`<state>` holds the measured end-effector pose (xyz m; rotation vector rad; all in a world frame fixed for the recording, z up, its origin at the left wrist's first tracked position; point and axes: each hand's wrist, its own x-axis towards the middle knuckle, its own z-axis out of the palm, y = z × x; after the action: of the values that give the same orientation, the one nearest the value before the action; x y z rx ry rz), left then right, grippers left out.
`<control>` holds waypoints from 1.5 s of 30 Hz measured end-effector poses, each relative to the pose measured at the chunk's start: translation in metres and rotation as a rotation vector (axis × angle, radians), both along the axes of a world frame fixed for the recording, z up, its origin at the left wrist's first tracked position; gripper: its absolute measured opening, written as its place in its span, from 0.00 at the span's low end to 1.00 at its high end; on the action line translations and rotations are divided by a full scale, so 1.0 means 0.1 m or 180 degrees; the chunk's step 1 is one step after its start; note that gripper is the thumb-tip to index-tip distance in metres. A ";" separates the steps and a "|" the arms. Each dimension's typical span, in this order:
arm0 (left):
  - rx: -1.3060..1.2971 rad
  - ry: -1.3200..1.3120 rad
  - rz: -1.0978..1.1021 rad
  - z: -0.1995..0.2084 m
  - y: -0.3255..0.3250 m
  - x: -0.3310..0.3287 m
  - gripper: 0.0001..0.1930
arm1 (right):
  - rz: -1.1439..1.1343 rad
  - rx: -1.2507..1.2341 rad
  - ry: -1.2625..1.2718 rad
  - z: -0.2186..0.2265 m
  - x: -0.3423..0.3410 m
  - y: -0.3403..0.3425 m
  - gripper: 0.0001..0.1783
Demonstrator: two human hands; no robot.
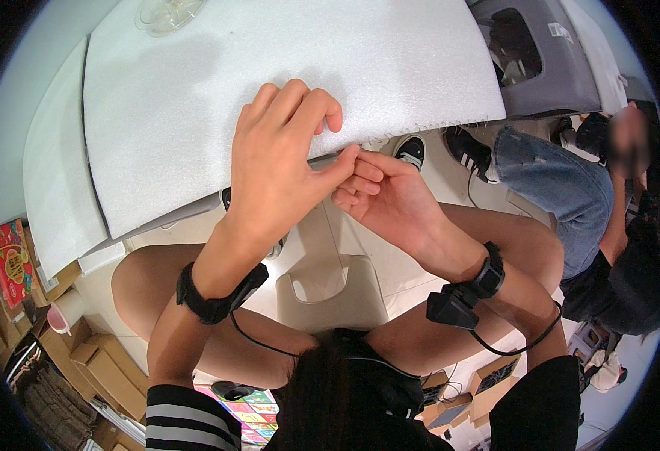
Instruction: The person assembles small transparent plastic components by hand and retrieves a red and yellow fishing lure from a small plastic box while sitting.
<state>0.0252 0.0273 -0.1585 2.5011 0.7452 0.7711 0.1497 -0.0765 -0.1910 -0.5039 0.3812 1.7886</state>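
Note:
My left hand is over the near edge of the white foam-covered table, back up, fingers apart and loosely bent. Its thumb tip meets the fingertips of my right hand, which is turned palm up with its fingers curled in. Anything held at that meeting point is too small or hidden to make out. Each wrist wears a black strap with a small device: one left wristband and one right wristband, both with cables.
Far left on the table sits a clear plastic dish. A grey plastic housing stands at the right. A person in jeans sits nearby. Below are a beige stool, cardboard boxes and a red package.

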 end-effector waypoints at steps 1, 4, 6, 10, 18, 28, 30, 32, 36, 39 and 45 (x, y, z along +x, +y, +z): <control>0.0009 -0.0007 0.0020 0.00 0.00 0.00 0.15 | 0.0001 0.0003 -0.0002 0.00 0.00 0.00 0.19; 0.0037 -0.0021 0.0050 0.00 -0.01 0.00 0.15 | -0.0002 0.0025 -0.0054 0.01 -0.01 0.00 0.19; 0.0054 -0.0017 0.0055 0.00 -0.01 0.02 0.15 | -0.0037 -0.0013 -0.0086 0.01 0.01 0.00 0.18; 0.0046 0.0017 0.0076 -0.04 -0.01 0.01 0.15 | -0.0064 -0.0121 -0.0189 0.02 -0.01 0.01 0.18; -0.0017 0.0121 0.0107 -0.02 0.00 -0.01 0.16 | -0.0218 0.0170 -0.0002 -0.07 -0.04 0.00 0.11; 0.0036 0.0142 0.0166 -0.04 -0.01 0.02 0.16 | -0.0224 0.0225 0.0154 -0.11 -0.06 0.04 0.12; 0.0065 0.0195 0.0197 -0.04 -0.02 0.00 0.16 | -0.0226 0.0052 0.0107 -0.10 -0.07 0.05 0.12; 0.0118 0.0206 0.0186 -0.03 -0.02 0.00 0.16 | -0.0225 0.0066 0.0033 -0.08 -0.08 0.06 0.12; 0.0139 0.0223 -0.0030 -0.02 0.02 -0.04 0.16 | -0.0227 0.0263 0.0061 -0.13 -0.06 0.03 0.11; 0.0182 0.0166 -0.0157 0.00 0.03 -0.06 0.16 | -0.0046 0.0247 -0.0022 -0.10 -0.05 0.05 0.11; 0.0167 0.0121 -0.0225 -0.01 0.03 -0.10 0.17 | -0.0043 0.0412 0.0192 -0.18 -0.04 0.02 0.07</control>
<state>0.0150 0.0308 -0.1595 2.5809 0.6536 0.7290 0.1457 -0.0743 -0.2088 -0.3565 0.3074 1.8050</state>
